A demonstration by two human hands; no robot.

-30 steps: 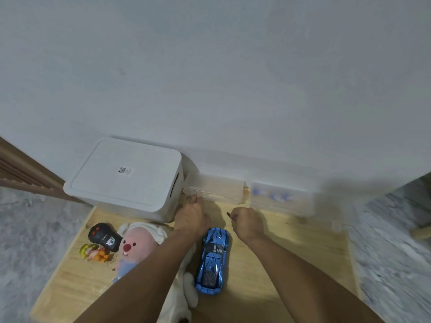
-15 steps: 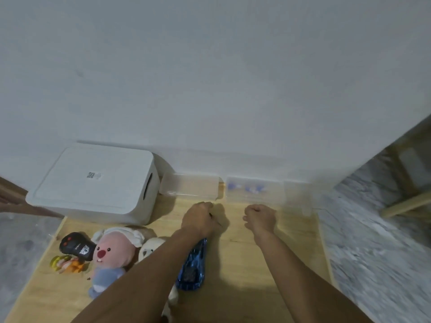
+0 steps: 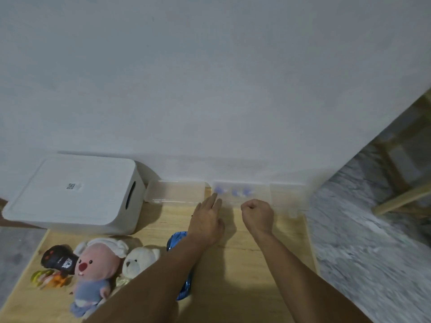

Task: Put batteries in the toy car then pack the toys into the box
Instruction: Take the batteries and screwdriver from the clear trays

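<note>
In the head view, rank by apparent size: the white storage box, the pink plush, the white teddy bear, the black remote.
Largest to smallest:
1. white storage box
2. pink plush
3. white teddy bear and black remote: they look about alike, and both are partly hidden, so I leave them unranked.
</note>
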